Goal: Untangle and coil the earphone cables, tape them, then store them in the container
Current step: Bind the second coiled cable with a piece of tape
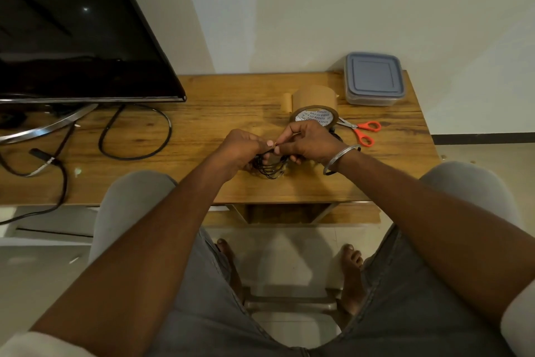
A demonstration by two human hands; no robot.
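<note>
Near the wooden tabletop's (202, 101) front edge, the left hand (240, 151) and right hand (309, 142) both pinch the coiled black earphone cables (270, 167), fingers curled.

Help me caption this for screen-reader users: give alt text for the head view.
A left hand and right hand hold a coiled black earphone cable over a wooden table, pinching its top. Behind lie a brown tape roll, orange-handled scissors and a lidded container; a TV stands at left.
</note>
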